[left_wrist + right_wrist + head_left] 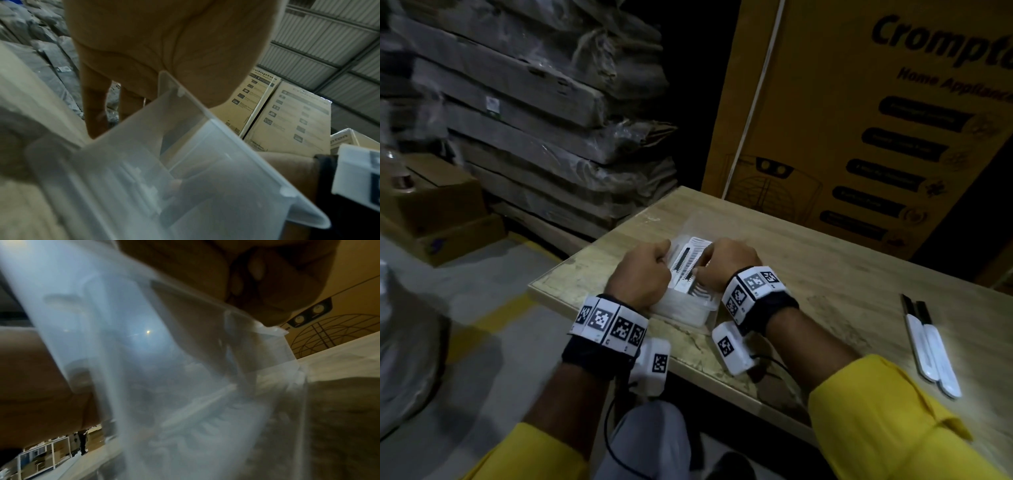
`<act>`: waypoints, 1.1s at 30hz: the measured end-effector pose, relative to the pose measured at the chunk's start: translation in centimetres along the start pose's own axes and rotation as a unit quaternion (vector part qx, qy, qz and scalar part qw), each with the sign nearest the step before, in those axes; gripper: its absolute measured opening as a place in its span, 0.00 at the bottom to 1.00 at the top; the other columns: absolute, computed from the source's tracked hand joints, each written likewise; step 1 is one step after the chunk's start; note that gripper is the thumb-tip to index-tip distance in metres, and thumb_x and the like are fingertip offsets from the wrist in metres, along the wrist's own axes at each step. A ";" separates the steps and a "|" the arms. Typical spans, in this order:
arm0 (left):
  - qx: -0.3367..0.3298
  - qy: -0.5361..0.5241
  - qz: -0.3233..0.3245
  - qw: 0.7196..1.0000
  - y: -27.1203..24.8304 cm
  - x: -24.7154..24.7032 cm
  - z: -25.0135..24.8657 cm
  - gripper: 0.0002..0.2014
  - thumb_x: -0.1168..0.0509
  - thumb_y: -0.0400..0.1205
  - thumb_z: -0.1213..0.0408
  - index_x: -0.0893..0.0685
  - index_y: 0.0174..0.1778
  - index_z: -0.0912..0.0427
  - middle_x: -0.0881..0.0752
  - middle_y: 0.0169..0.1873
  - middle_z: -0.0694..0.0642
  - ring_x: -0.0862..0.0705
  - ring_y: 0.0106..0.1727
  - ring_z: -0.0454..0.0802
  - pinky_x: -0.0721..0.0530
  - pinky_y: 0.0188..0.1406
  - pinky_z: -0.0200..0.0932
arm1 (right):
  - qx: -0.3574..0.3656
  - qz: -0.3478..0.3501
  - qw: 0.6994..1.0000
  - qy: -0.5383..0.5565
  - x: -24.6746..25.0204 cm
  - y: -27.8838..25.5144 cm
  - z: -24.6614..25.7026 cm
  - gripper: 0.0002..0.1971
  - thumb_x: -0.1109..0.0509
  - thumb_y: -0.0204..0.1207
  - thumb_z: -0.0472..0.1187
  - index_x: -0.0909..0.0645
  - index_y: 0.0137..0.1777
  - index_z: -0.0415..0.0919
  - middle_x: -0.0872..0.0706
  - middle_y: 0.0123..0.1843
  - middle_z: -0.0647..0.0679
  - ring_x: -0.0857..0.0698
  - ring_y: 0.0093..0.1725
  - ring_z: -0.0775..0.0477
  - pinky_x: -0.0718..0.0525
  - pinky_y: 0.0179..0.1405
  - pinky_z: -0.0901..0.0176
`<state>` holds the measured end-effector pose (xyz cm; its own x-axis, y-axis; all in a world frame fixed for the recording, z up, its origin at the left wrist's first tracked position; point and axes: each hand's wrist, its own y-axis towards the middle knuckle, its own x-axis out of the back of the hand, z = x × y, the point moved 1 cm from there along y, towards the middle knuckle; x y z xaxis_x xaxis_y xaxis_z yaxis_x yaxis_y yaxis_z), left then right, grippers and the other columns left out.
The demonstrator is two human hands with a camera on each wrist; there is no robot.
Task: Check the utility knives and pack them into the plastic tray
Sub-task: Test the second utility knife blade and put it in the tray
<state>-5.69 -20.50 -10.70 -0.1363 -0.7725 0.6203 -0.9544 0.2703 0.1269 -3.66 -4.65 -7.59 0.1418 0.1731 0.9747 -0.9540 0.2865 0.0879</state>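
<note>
A translucent plastic tray (698,313) sits on the wooden table (825,274) and holds several white utility knives (681,263) with black toothed strips. Both hands are over it. My left hand (643,274) bends down at the tray's left side. In the left wrist view its fingers (94,113) reach straight down behind the tray's wall (205,162) towards the knives. My right hand (726,260) is curled over the right side, and its fingertips pinch the near end of a knife. In the right wrist view the curled fingers (257,267) sit above the blurred tray (144,353). Two more knives (928,346) lie on the table, far right.
A large yellow carton (859,120) stands behind the table. Wrapped flat packs (534,120) are stacked at the back left, with brown boxes (441,212) on the floor. The table's left edge (585,246) is close to the tray.
</note>
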 end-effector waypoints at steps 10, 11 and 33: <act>-0.006 0.018 -0.011 1.000 0.2 -0.3 0.5 0.27 0.42 0.87 0.67 0.25 0.84 0.51 0.19 0.79 0.59 0.20 0.78 0.63 0.22 0.78 0.63 | 0.044 0.058 0.993 -0.088 0.0 0.2 0.5 0.17 0.32 0.76 0.52 0.11 0.61 0.54 0.09 0.62 0.51 0.10 0.55 0.42 0.11 0.54 0.51; -0.006 0.017 -0.011 1.000 0.2 -0.4 0.6 0.27 0.43 0.87 0.66 0.25 0.84 0.50 0.19 0.79 0.59 0.21 0.78 0.63 0.23 0.78 0.63 | 0.048 0.065 0.993 -0.089 0.0 0.2 0.4 0.17 0.33 0.77 0.51 0.11 0.63 0.53 0.10 0.64 0.51 0.11 0.57 0.42 0.11 0.55 0.51; 0.025 -0.004 -0.004 1.000 0.2 -0.2 0.1 0.25 0.42 0.89 0.64 0.25 0.84 0.51 0.22 0.82 0.55 0.24 0.82 0.58 0.27 0.84 0.57 | 0.054 0.050 0.997 0.017 0.9 -0.6 -0.2 0.16 0.32 0.77 0.46 0.10 0.62 0.51 0.09 0.64 0.46 0.11 0.58 0.42 0.12 0.57 0.51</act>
<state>-5.84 -20.34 -10.87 -0.1301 -0.7794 0.6128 -0.9675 0.2351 0.0936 -2.89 -4.54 -6.83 0.0527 0.2285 0.9721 -0.9864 0.1639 0.0150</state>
